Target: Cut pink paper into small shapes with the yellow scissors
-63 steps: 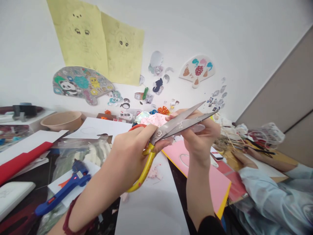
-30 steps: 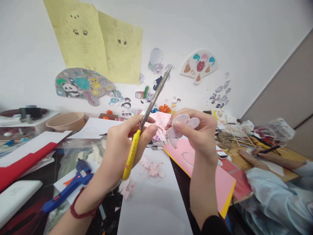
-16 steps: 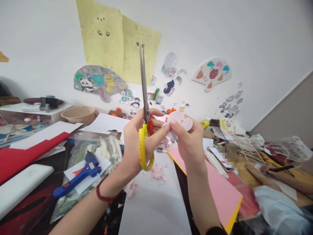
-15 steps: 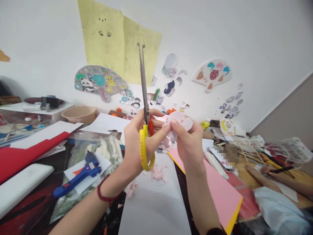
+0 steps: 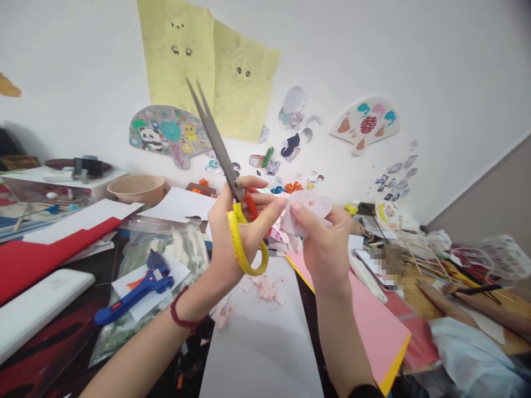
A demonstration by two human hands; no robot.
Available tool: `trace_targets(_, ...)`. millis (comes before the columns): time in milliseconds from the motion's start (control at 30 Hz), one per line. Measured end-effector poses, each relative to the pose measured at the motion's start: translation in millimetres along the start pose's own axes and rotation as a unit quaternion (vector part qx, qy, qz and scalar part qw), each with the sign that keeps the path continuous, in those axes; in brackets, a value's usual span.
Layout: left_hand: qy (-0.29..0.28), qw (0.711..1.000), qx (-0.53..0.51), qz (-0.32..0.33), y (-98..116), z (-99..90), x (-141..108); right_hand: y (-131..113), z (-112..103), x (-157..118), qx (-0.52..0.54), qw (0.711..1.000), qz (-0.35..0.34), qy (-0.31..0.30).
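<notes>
Hands close together but with separate grips: the left hand curled round the yellow-and-red scissors, the right hand pinching a pale petal-like piece between thumb and fingers, left thumb tip at its left side. Piece sits clear of the table, right of the scissors, right hand nearer, its longer axis roughly left-right, while the blades tilt up and leftward, away from it. Below, pink scraps lie on a white sheet running toward the table's near edge.
</notes>
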State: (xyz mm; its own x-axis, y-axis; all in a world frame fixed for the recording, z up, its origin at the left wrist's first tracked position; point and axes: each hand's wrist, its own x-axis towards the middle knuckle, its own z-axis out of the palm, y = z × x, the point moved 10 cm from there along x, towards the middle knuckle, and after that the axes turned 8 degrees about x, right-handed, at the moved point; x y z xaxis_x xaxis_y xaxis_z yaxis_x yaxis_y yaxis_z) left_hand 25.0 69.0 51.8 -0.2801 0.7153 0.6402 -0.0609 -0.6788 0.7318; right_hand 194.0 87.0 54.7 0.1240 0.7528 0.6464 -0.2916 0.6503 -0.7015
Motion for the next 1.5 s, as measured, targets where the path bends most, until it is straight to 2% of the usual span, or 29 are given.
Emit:
trace_targets(167,-0.006,1.000,-0.003,0.018,10,-1.2,2,-2,0,-1,-0.033,0.999,-0.015,-0.014)
trace_targets(333,0.022,0.999,0.016,0.042,19,-8.2,0,3,3,2,-0.012,1.000,-0.017,-0.013)
trace_targets(467,0.035,0.998,-0.006,0.049,18,-11.2,-1,16,13,3,0.048,0.998,-0.002,-0.030)
trace_targets(600,0.039,0.998,0.010,0.038,12,-9.5,-3,21,17,-1,0.049,0.998,-0.010,-0.030)
trace_targets(767,-0.025,0.998,0.040,0.046,9,-0.4,-1,11,-4,1,0.023,0.997,-0.035,0.071)
trace_targets(867,-0.085,0.987,0.114,0.078,11,4.3,3,0,-13,4,0.015,0.994,-0.054,0.099)
trace_targets(933,-0.111,0.969,0.189,0.110,15,7.3,4,-7,-17,4,0.011,0.992,-0.070,0.109)
trace_targets(1033,-0.152,0.934,0.275,0.169,21,19.5,0,-17,-21,2,-0.005,0.989,-0.091,0.115)
trace_targets(1100,-0.178,0.920,0.291,0.195,23,29.0,-5,-23,-22,-1,-0.022,0.987,-0.107,0.121)
trace_targets(1233,-0.178,0.919,0.303,0.178,20,33.8,-9,-29,-23,-4,-0.014,0.983,-0.138,0.118)
trace_targets(1333,-0.172,0.913,0.324,0.176,19,33.7,-11,-32,-17,-3,-0.023,0.983,-0.161,0.086)
trace_targets(1500,-0.181,0.906,0.331,0.193,22,36.8,-14,-30,-12,-3,-0.003,0.986,-0.154,0.060)
